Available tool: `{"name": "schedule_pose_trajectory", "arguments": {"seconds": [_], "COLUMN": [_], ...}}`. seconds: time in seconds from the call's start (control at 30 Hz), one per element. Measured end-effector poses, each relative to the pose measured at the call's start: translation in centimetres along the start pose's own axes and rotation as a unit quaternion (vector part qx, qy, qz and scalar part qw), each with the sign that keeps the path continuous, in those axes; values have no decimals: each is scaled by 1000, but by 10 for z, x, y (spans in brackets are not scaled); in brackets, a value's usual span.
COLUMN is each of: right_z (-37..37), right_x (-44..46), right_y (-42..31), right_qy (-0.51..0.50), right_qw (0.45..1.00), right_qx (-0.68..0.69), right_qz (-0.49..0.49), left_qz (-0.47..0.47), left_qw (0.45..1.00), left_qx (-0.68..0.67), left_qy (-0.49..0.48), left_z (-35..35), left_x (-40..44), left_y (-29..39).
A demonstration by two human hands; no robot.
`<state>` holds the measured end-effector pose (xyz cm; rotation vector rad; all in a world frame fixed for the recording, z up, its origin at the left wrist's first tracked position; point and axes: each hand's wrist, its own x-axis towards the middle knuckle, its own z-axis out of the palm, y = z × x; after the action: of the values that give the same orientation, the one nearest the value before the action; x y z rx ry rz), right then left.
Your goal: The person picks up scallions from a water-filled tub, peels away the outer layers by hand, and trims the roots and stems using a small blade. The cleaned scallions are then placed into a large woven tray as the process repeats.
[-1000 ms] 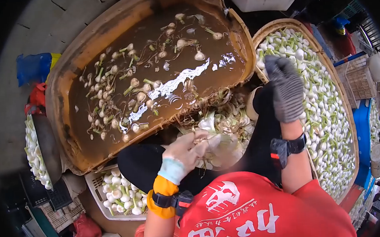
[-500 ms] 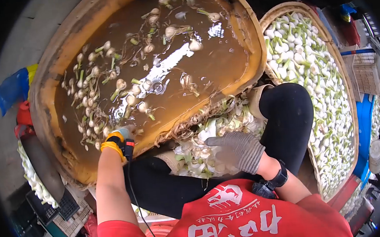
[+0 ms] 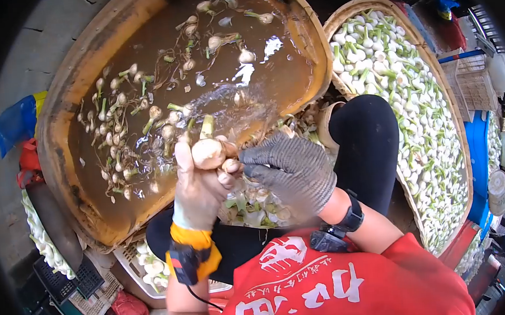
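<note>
My left hand, in a pale glove, is wrapped round a garlic bulb with a short green stem pointing up. Against the bulb's right side, the closed fingers of my right hand, in a grey striped glove, meet the fingertips of the left; what they pinch, if anything, is hidden. Both hands are over the near edge of a tub of brown water, where unpeeled garlic floats. Below them lies a heap of peelings between my knees.
To the right stands a long basket full of white peeled garlic. A white crate with more bulbs sits at lower left. Beyond the long basket are a blue tub and a beige woven basket.
My left hand has come up out of the tub with a garlic bulb, leaving ripples. My right hand has moved left to meet it, and its fingers have closed.
</note>
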<state>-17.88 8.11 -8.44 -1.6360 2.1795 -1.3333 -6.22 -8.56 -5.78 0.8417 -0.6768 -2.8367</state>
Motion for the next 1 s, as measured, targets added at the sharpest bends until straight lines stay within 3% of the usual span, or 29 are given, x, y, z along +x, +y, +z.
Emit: {"name": "schedule_pose_trajectory", "arguments": {"seconds": [0.03, 0.07, 0.1, 0.23, 0.3, 0.37, 0.43, 0.47, 0.57, 0.63, 0.7, 0.77, 0.8, 0.83, 0.9, 0.93, 1.0], "right_z": [-3, -7, -12, -22, -23, -24, -33, -34, -32, -29, -46, -61, -74, -77, -89, -84, -67], "right_x": [2, 5, 6, 1, -2, -1, 3, 0, -6, -7, 9, 30, 40, 49, 47, 45, 20], "right_y": [-8, -17, -24, -38, -43, -50, -58, -60, -62, -60, -58, -40, -24, -4, 13, 7, -14], "right_qy": [20, -13, -11, 17, 2, -11, -128, -125, -78, -47, 25, 165, 181, 271, 235, 233, 95], "right_qw": [999, 997, 997, 999, 997, 997, 987, 987, 994, 983, 992, 982, 977, 954, 950, 952, 977], "right_qx": [-20, 14, 9, -45, -70, -78, -75, -78, -18, 111, 35, -26, -16, -40, -99, -96, -58], "right_qz": [-14, 76, 74, -13, -21, -12, 68, 69, 75, 139, 117, 88, 112, 124, 182, 175, 180], "left_qz": [32, 53, 72, 78, 73, 71, 93, 95, 94, 104, 74, 65, 79, 94, 97, 129, 149], "left_qw": [999, 998, 996, 996, 995, 995, 979, 977, 983, 985, 985, 984, 980, 975, 986, 970, 944], "left_qx": [-27, -36, -46, -51, -19, 18, 149, 160, 142, 124, 139, 157, 179, 200, 136, 201, 273], "left_qy": [12, 14, 17, -10, 72, 70, 102, 109, 71, 62, -69, -45, -27, -9, 2, 37, 108], "left_z": [0, 2, 5, 16, 27, 14, 21, 23, 41, 35, 36, 47, 50, 51, 51, 52, 55], "left_x": [-7, -14, -20, -37, -46, -51, -58, -64, -75, -87, -92, -102, -108, -113, -117, -118, -119], "left_y": [-14, -24, -33, -55, -61, -65, -67, -67, -68, -62, -60, -57, -57, -59, -65, -67, -70]}}
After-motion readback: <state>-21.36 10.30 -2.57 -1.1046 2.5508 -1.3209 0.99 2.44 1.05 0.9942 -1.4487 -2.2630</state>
